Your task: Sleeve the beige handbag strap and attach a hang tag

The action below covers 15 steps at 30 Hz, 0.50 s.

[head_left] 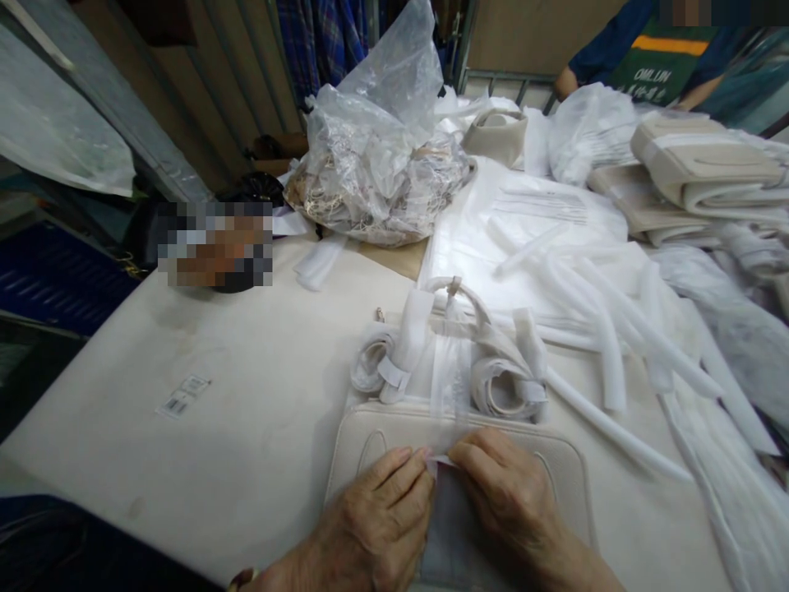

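A cream bag (570, 464) lies flat on the table in front of me, with curved stitching on its panel. Down its middle runs a translucent wrapping strip (449, 386). My right hand (509, 485) pinches a white edge of this strip between thumb and fingers. From the other side, my left hand (385, 506) holds the same strip, its fingers pressed together and fingertips close to the right hand's. Just beyond them, two rolled straps (373, 362) wrapped in white padding rest at the bag's top, beside an arched handle (472, 300).
White foam tubes (607, 353) and stacked white sheets (536, 210) lie to the right. A clear plastic bag (382, 177) of tangled strings stands at the back. More cream bags (708, 160) are piled far right, near another person (662, 70). A barcode label (183, 396) lies left.
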{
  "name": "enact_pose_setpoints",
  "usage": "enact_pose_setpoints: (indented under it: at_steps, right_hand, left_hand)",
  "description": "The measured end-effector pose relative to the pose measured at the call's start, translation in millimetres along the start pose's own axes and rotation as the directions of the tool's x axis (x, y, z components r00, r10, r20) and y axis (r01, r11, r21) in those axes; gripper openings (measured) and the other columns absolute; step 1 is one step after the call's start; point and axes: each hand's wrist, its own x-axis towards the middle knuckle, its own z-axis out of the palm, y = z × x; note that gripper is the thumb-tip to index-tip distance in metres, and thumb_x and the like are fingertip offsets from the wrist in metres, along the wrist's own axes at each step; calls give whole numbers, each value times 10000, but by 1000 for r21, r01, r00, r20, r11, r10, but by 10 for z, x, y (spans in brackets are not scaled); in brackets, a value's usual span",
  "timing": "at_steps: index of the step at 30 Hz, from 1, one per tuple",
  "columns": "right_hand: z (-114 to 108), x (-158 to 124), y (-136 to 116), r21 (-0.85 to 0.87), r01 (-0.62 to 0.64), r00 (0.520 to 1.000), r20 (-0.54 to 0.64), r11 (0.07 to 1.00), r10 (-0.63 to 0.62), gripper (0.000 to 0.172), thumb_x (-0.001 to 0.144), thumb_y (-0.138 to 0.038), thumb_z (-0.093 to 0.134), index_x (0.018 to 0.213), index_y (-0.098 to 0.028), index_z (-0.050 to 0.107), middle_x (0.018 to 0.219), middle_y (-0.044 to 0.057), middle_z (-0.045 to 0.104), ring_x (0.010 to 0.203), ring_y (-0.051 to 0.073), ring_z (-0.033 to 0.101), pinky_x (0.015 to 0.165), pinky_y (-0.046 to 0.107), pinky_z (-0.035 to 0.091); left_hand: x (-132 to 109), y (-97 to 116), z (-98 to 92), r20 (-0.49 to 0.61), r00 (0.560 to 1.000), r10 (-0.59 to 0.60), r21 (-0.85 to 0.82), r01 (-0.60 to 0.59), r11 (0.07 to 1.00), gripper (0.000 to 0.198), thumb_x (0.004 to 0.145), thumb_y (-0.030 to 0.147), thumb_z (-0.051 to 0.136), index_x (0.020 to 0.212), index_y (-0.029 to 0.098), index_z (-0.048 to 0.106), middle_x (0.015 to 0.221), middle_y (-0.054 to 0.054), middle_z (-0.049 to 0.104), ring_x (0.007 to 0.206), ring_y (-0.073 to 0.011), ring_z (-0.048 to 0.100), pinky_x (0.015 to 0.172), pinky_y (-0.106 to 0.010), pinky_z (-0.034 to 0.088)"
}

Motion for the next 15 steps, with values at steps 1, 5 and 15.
enact_pose_setpoints:
  at_steps: [1,5,15]
  right_hand:
    - [14,-6,-11,-9,-10,1000,-9,1000,10,276,937,-101,401,718,-182,547,643,1,517,587,130,451,564,236,317]
    - [68,-13,-60,-67,-61,997,-53,996,57,307,951,-168,430,660,-185,526,621,1,490,576,128,433,554,245,295]
    - [86,63,-121,-114,-140,981,-150,984,123,392,975,-227,371,603,-196,492,573,-7,479,512,109,453,511,226,296]
  left_hand:
    - [-1,5,-8,-2,1000,-9,-5,9,1000,239,903,159,442,947,88,666,1018,-70,682,1118,-225,565,1065,-360,378]
    - [0,15,-79,-8,1000,-28,-45,28,999,316,921,98,357,919,74,672,993,-78,698,1083,-208,590,1034,-334,421]
    - [191,64,-32,-136,990,-23,-83,12,997,263,868,63,397,871,39,659,803,-113,654,823,-211,626,713,-330,551]
